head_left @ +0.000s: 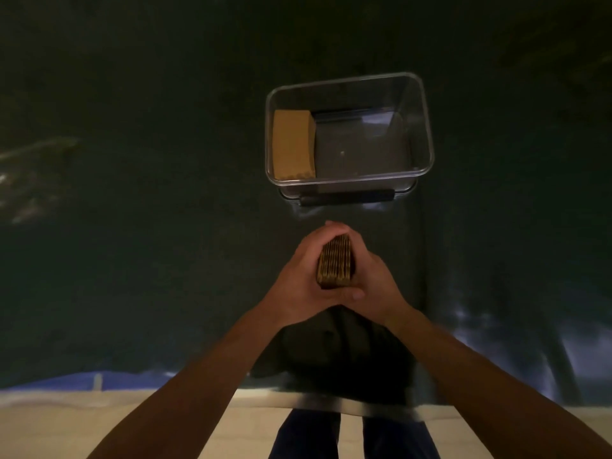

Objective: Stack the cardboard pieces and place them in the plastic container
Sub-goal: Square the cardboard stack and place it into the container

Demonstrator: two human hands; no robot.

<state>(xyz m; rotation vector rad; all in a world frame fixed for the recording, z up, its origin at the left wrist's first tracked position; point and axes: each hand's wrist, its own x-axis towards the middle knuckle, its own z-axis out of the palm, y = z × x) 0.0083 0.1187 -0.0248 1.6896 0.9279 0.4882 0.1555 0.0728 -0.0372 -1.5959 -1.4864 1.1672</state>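
Note:
A stack of cardboard pieces [334, 264] stands on edge between my palms, its corrugated edges facing up. My left hand [298, 276] presses its left side and my right hand [372, 281] presses its right side, fingertips meeting at the far end. Beyond them a clear plastic container [420, 127] sits on the dark table. Inside it, against the left wall, lies another brown cardboard stack [293, 144]. The rest of the container floor is bare.
The dark tabletop [149, 226] spreads on all sides. A dark handle or clip [347, 197] runs along the container's near side. The table's near edge [331, 402] lies below my forearms, with pale floor and my legs beneath.

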